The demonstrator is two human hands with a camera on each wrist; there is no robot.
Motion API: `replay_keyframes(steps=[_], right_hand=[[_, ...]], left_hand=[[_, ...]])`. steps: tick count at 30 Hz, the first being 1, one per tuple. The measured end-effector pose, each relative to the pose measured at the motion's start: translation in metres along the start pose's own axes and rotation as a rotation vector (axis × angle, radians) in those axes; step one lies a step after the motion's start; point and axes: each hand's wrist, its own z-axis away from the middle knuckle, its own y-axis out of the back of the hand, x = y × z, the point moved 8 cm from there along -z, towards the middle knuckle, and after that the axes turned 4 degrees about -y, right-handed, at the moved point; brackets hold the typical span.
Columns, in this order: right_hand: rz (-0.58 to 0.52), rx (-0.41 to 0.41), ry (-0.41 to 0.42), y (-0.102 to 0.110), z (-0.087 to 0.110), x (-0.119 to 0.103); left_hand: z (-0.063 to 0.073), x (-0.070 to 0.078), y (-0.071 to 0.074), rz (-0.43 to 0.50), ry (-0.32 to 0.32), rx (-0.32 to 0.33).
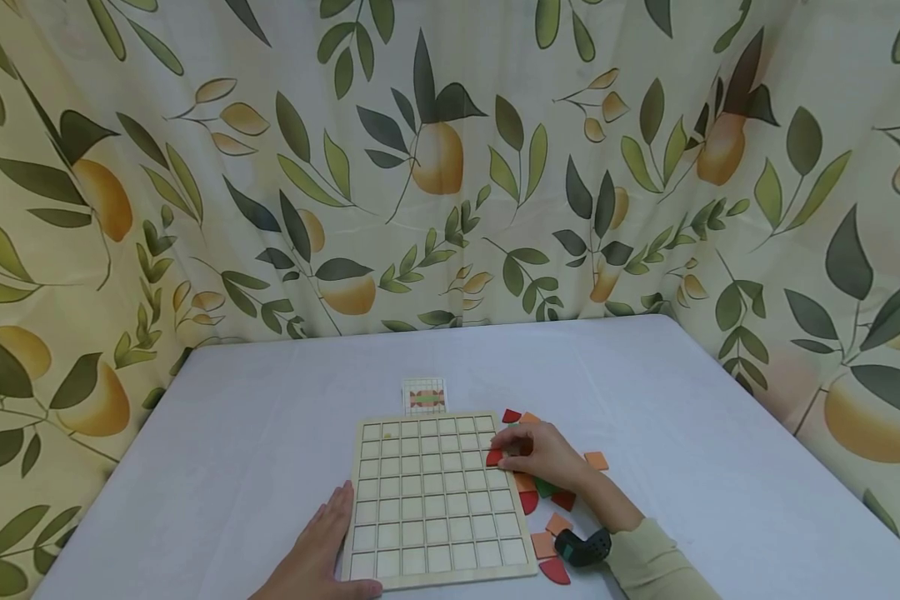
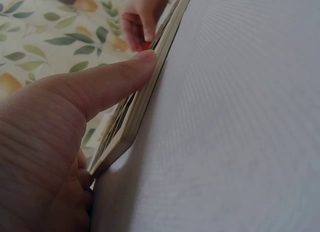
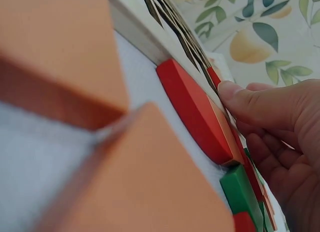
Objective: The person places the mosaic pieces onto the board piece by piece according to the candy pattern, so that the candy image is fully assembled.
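Observation:
A pale wooden grid board (image 1: 427, 581) lies on the white table. My left hand (image 1: 317, 542) rests at its near left corner, fingers straight along the side and thumb (image 2: 125, 77) on the front rim. At the board's right edge, my right hand (image 1: 543, 454) pinches a red quarter-circle tile (image 1: 493, 457) between thumb and fingertips, over the outermost column of squares. In the right wrist view, the thumb (image 3: 245, 100) presses on that red tile (image 3: 214, 77), most of which is hidden behind the rim.
Loose orange tiles (image 1: 543, 546), red quarter-circles (image 1: 554, 572) and a green tile (image 3: 240, 192) lie along the board's right side. Beyond the far edge is a small pattern card (image 1: 426, 398). A leaf-and-fruit print curtain (image 1: 450, 208) hangs behind the table (image 1: 607, 375).

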Motion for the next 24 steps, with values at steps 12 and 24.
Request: replay_keyframes(steps=[12, 24], right_hand=[[-0.043, 0.022, -0.049, 0.0003, -0.0003, 0.0016], [-0.045, 0.038, -0.084, 0.0000, 0.0002, 0.0046]], left_hand=[[0.0000, -0.0017, -0.0012, 0.014, 0.003, 0.004], [-0.0002, -0.0029, -0.0017, -0.011, -0.001, 0.008]])
